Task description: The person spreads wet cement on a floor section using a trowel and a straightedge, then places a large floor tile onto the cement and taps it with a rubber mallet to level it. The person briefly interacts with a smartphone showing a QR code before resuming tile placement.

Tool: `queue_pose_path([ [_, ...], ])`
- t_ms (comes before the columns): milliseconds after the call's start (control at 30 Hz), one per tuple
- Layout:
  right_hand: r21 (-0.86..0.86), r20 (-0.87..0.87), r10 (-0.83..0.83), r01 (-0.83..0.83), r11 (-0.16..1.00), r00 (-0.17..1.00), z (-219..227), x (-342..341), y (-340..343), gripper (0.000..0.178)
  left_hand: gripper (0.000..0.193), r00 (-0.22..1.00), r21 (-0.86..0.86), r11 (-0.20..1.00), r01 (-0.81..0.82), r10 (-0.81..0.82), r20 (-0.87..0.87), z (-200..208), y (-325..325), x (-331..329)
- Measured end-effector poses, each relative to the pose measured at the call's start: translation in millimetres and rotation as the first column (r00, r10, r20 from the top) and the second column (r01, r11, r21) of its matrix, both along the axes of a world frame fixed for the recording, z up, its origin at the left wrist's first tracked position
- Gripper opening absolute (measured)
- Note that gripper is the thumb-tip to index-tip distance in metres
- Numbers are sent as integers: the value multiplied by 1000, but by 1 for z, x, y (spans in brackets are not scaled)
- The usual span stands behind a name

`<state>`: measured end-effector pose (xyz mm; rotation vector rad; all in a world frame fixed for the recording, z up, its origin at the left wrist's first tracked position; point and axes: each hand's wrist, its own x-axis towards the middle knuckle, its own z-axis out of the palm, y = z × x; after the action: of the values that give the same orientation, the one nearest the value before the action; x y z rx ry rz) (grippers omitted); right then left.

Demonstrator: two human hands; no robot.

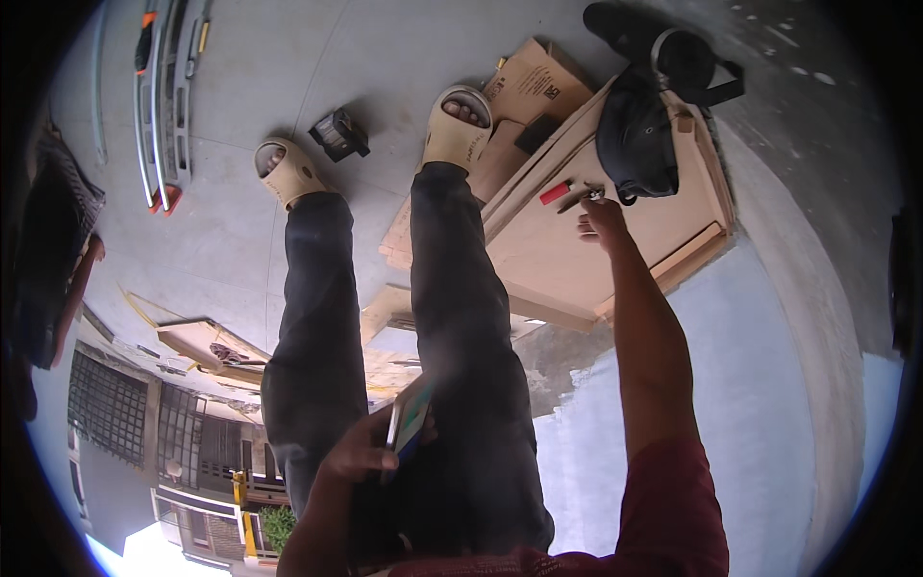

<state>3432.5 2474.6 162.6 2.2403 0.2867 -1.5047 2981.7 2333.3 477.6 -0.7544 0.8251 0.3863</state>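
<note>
My left hand is wrapped round a smartphone, held in front of my dark trousers with its lit screen tilted. My right arm stretches out over the wooden boards. At its end my right hand is closed, its fingers bent, beside a small shiny metal object; what the fingers hold is too small to make out. Just left of that hand, a small red object lies on the board. A black bag rests on the boards beyond my right hand.
A cardboard box lies by my right sandal. Between my feet stands a small black box-like item. Long metal bars lie on the floor at the far left. At the left edge is a dark-clothed shape, perhaps another person.
</note>
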Motion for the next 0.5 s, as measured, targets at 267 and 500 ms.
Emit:
queue_pose_path([
  [267,299,142,-151,103,949,978,-92,-38,-36,33,99,984,27,991,132,-127,-125,-51,26,6],
  [500,517,500,354,-600,611,791,-28,71,-12,52,89,954,246,924,294,-266,-139,-84,46,13],
])
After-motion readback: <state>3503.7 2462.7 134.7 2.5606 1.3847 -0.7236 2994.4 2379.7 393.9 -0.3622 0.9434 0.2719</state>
